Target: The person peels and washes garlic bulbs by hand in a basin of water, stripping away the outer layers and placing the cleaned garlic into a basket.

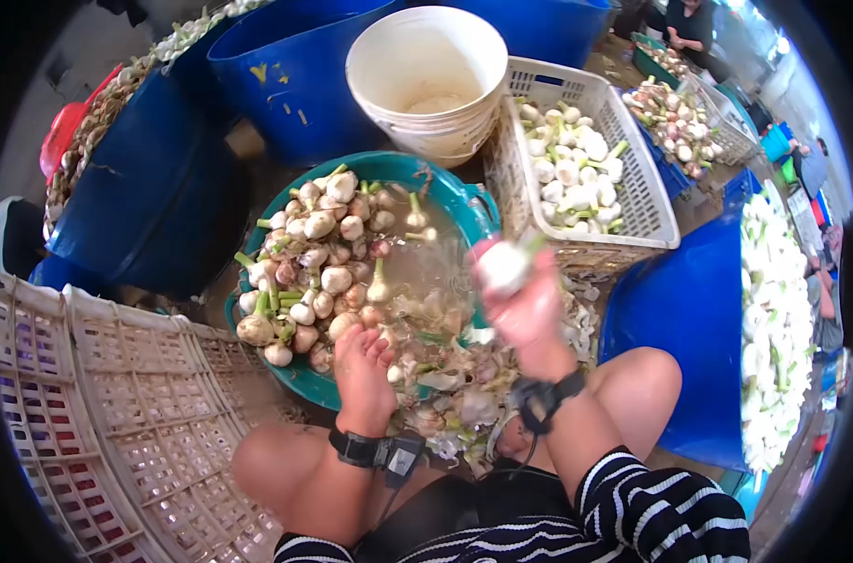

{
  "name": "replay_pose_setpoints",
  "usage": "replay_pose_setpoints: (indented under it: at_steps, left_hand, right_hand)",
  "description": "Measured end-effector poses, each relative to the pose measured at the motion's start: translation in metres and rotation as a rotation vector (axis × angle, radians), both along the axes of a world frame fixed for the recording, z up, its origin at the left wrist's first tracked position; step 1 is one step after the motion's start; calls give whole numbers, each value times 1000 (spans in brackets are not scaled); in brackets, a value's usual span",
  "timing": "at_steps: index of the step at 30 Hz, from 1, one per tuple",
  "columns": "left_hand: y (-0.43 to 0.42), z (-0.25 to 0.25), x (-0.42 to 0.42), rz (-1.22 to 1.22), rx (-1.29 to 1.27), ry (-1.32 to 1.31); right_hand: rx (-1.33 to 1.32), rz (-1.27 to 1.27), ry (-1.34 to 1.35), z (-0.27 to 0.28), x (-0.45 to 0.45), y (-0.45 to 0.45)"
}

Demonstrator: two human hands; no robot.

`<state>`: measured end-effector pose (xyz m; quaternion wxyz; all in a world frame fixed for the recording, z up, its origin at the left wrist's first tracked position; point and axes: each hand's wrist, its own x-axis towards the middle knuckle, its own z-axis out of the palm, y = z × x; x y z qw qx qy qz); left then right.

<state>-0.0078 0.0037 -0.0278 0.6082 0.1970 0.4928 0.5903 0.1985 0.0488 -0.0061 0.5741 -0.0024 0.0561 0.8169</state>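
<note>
A round green tub (pixel 300 375) in front of me holds water and a heap of unpeeled garlic bulbs (pixel 318 225) on its left side. My left hand (pixel 362 371) is over the tub's near edge, close to the lower bulbs. Its fingers are loosely bent and slightly apart, with no bulb seen in them. My right hand (pixel 525 305), blurred, is raised at the tub's right rim. It grips a white garlic bulb (pixel 503 268) whose green stem points up and right. Wet garlic skins (pixel 464 403) lie in and around the near side of the tub.
A cream plastic crate (pixel 633 202) with white bulbs stands behind my right hand. White buckets (pixel 426 70) are stacked beyond the tub. Blue barrels (pixel 154 188) flank it, one at right (pixel 670 328) full of white garlic. A lattice crate (pixel 126 403) is at left. Another person (pixel 694 28) sits far back.
</note>
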Motion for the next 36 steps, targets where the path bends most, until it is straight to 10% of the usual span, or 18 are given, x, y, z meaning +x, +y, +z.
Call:
replay_pose_setpoints:
  at_steps: [3,7,9,11,16,21,27,29,32,36]
  left_hand:
    - [1,-2,-17,255,-272,-177]
    - [19,4,-10,282,-269,-246]
    - [22,-3,-7,296,-290,-195]
    - [24,-22,-11,297,-342,-149]
    - [30,-24,-15,248,-637,-11]
    - [32,-8,-6,97,-322,-65]
    - [28,-13,-2,-307,-166,235]
    - [22,-3,6,-309,-253,201]
    - [17,-8,8,-435,-19,351]
    - [18,2,-4,-628,173,214]
  right_hand:
    - [178,-257,-227,-16,-1,52]
    - [-199,309,-1431,-131,-101,108]
    - [-77,114,-2043,-232,-162,123]
    - [180,530,-2162,-185,-164,112]
    - [-37,160,-1413,-129,-164,70]
    - [875,-132,-2099,-35,-103,9]
    - [1198,54,-2478,-22,-65,-33]
    - [1160,-23,-2465,-40,-60,-40]
    - [-63,520,-1423,-38,-54,-40]
    - [-90,321,-1244,-27,-47,-50]
